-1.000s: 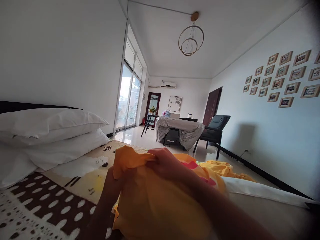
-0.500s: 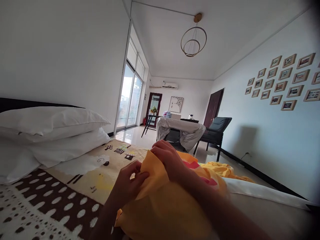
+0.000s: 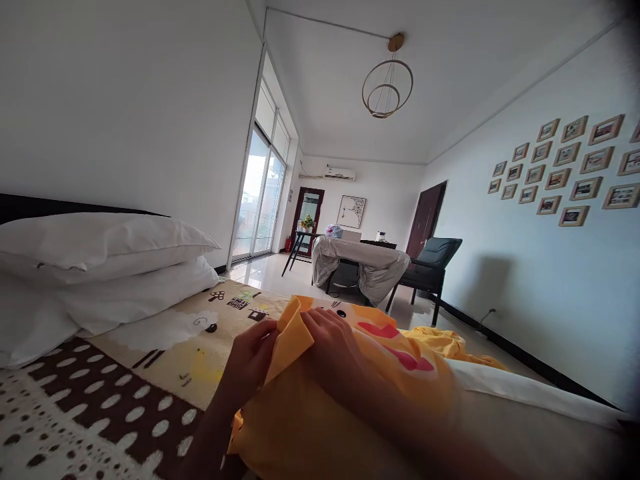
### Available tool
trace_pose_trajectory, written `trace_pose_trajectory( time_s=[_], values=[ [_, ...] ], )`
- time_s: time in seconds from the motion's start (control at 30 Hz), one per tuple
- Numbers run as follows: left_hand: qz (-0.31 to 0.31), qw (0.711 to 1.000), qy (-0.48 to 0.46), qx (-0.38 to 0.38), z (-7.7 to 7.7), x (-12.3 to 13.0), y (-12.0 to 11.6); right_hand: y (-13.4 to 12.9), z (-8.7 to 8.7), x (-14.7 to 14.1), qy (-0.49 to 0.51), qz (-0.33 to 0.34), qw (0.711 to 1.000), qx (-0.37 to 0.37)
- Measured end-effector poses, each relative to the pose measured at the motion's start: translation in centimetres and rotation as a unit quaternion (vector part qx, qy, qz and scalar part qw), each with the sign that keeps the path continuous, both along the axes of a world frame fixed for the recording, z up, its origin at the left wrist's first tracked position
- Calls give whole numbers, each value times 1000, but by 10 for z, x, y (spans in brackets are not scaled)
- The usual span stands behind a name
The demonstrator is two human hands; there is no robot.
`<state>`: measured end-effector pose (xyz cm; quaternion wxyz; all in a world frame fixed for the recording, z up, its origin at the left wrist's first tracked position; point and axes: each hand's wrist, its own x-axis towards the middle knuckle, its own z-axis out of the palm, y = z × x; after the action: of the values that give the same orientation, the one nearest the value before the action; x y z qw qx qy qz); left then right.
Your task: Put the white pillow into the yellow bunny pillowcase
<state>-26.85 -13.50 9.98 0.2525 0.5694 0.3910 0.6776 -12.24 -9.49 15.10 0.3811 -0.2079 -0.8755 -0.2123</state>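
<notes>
A yellow cloth cover (image 3: 285, 413) with a printed cartoon eye and pink shapes lies bunched and rounded in front of me on the bed. My left hand (image 3: 253, 353) pinches its raised, folded edge between thumb and fingers. Just to the right, my right hand (image 3: 333, 343) rests over the same fold, its fingers bent into the fabric; their tips are partly hidden. Whether anything fills the cover cannot be seen. More yellow cloth (image 3: 440, 341) lies crumpled at the bed's far right side.
White pillows (image 3: 110, 247) are stacked at the left on a patterned blanket (image 3: 165, 353) with sheep and dots. Beyond the bed stand a table draped in a grey cover (image 3: 360, 250) and a black chair (image 3: 433, 263). A sliding glass door (image 3: 257, 193) is at the back left.
My right hand has lowered and lies flatter over the fold. The raised cloth flap has dropped and turned over, showing the printed eye behind it. My left hand keeps its pinch.
</notes>
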Motion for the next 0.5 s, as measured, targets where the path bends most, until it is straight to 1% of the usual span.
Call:
trace_pose_trajectory(
  time_s=[0.1,0.17,0.23,0.33,0.5],
  values=[
    [-74,996,12,-45,-1,-8,2,6,-2,2,-8,51,998,-23],
    [-106,992,-2,-68,-4,-11,4,7,-3,3,-2,69,997,-25],
    [-127,989,-15,-71,-6,-11,7,7,-3,3,-7,74,997,-15],
    [-136,988,-39,-68,-9,-10,10,7,-3,3,-25,64,998,-3],
    [-120,985,-79,-95,-8,-14,13,6,-1,5,-42,70,997,6]
  ],
)
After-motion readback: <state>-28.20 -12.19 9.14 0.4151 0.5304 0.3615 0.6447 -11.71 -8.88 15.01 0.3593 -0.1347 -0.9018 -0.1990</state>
